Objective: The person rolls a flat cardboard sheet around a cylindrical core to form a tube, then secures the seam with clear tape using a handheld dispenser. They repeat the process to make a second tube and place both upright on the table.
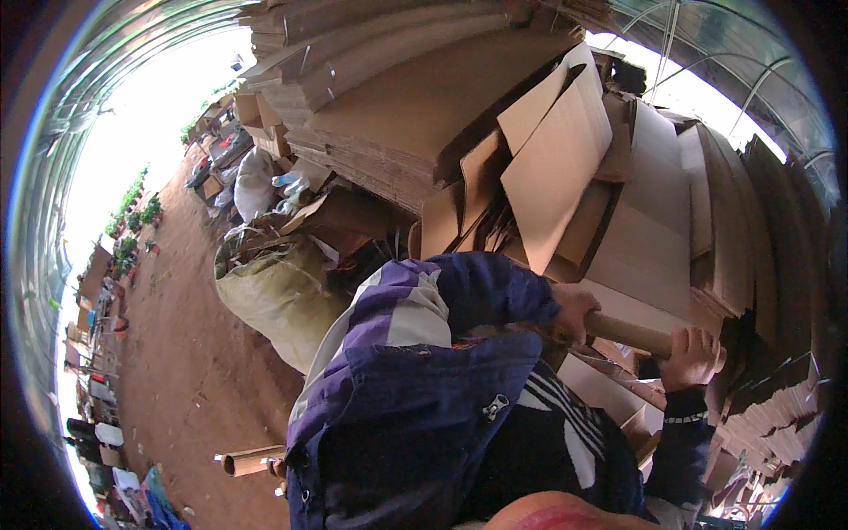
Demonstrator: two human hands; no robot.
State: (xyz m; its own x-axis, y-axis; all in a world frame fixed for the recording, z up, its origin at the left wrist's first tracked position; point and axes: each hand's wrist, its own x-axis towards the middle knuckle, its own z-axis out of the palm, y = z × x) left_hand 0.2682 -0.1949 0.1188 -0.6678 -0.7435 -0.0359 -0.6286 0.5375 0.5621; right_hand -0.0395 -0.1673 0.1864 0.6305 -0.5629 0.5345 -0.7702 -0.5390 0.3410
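A brown cardboard tube (632, 336) slants across in front of me, held between both hands. My left hand (576, 314) is closed round its left end, the arm reaching across in a blue, purple and white sleeve. My right hand (692, 358) wraps its fingers over the tube close to its right end. Just beyond my hands lean flat cardboard sheets (643, 212), with a folded, lighter piece (565, 159) standing out from them. Below the tube lies an opened cardboard box (609, 389), partly hidden by my clothing.
A tall stack of flattened cardboard (371, 110) rises ahead. A full yellowish sack (278, 296) stands to the left, with a white bag (253, 184) farther off. Another tube-shaped end (252, 461) juts out beside my jacket. Bare earth floor (177, 353) runs along the left.
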